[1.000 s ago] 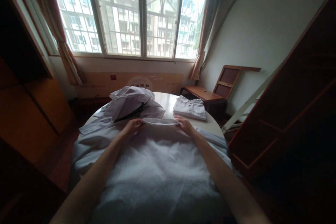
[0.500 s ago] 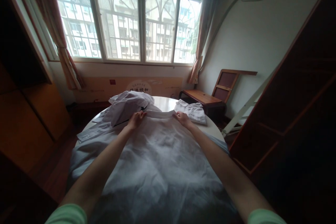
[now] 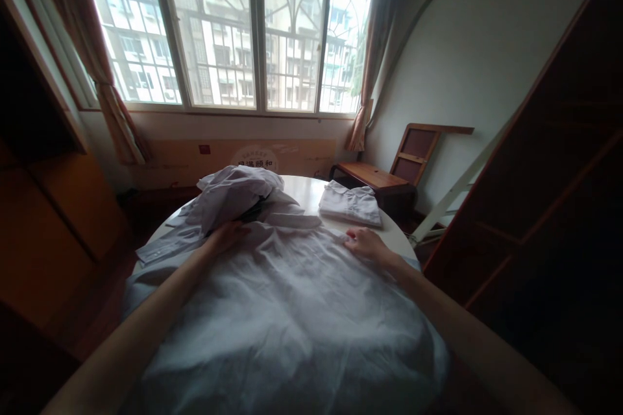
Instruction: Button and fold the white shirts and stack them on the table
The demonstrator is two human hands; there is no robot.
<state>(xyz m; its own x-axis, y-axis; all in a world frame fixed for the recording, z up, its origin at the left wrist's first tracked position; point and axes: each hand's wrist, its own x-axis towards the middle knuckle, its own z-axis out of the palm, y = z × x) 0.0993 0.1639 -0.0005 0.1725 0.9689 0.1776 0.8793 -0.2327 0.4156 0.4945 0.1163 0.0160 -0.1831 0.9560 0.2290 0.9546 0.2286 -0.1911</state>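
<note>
A white shirt (image 3: 287, 311) lies spread over the round table, its collar (image 3: 294, 220) toward the far side and its lower part hanging over the near edge. My left hand (image 3: 228, 235) is at the shirt's left shoulder, fingers closed on the cloth in shadow beside a crumpled heap of white clothes (image 3: 236, 187). At the opposite shoulder, my right hand (image 3: 366, 244) has curled fingers pinching the fabric edge. A neatly folded white shirt (image 3: 350, 203) rests just beyond my right hand.
The white round tabletop (image 3: 304, 189) shows between the heap and the folded shirt. Behind it stand a wooden chair (image 3: 372, 175) and a long printed carton (image 3: 185, 159) below the window. A white ladder (image 3: 445, 198) leans at the right, near a dark wooden panel (image 3: 525, 207).
Both hands have left the collar and moved apart, each out to a shoulder of the shirt. The collar now lies down on the table, slightly nearer, and the shirt has more creases.
</note>
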